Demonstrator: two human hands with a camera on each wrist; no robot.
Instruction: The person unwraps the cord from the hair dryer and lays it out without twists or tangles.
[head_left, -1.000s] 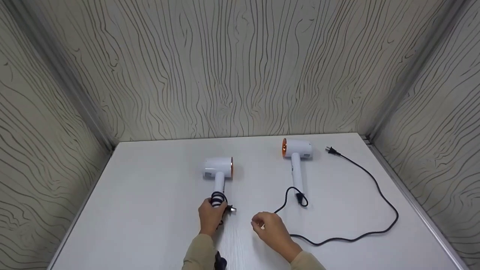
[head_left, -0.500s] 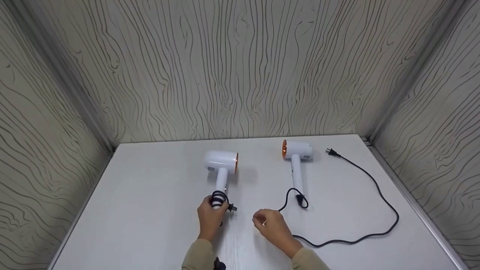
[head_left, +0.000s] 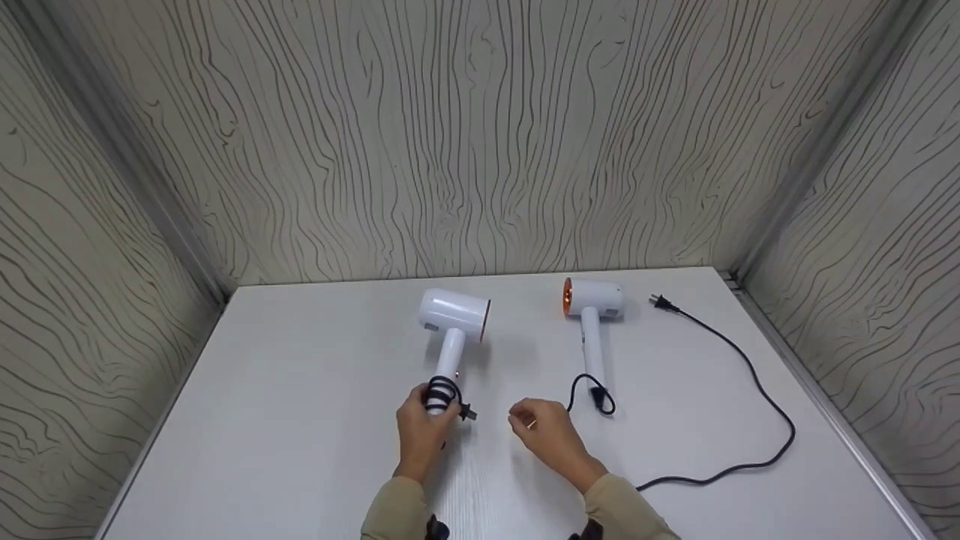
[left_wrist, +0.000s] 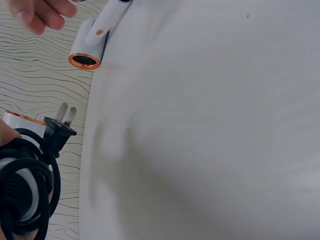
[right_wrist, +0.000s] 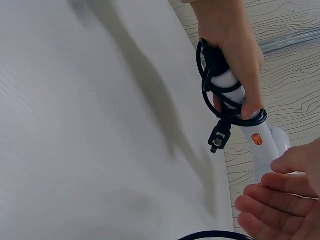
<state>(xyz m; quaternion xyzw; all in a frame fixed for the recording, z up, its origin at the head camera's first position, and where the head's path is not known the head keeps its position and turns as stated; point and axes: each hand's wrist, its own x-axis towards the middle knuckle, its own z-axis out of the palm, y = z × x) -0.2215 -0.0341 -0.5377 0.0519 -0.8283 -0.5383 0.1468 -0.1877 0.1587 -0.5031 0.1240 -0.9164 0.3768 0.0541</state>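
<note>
My left hand (head_left: 421,431) grips the handle of a white hair dryer (head_left: 455,311) with an orange-rimmed nozzle. Its black cord (right_wrist: 231,102) is wound several times around that handle. The cord's two-pin plug (left_wrist: 59,132) sticks out beside the fingers. The dryer's head tilts to the right, and its shadow falls on the table apart from it. To the right, my right hand (head_left: 551,435) holds nothing, its fingers loosely bent. Behind that hand lies a second white hair dryer (head_left: 596,298), its nozzle facing left.
The second dryer's black cord (head_left: 750,367) is unwound, curving across the right of the white table (head_left: 285,420), with its plug (head_left: 663,302) near the back right corner. My right forearm hides part of this cord. Wood-patterned panels (head_left: 472,150) stand behind and at both sides.
The hair dryer in my left hand has risen, moved slightly to the right and tilted further to the right. My right hand has moved a little forward. The second dryer lies still.
</note>
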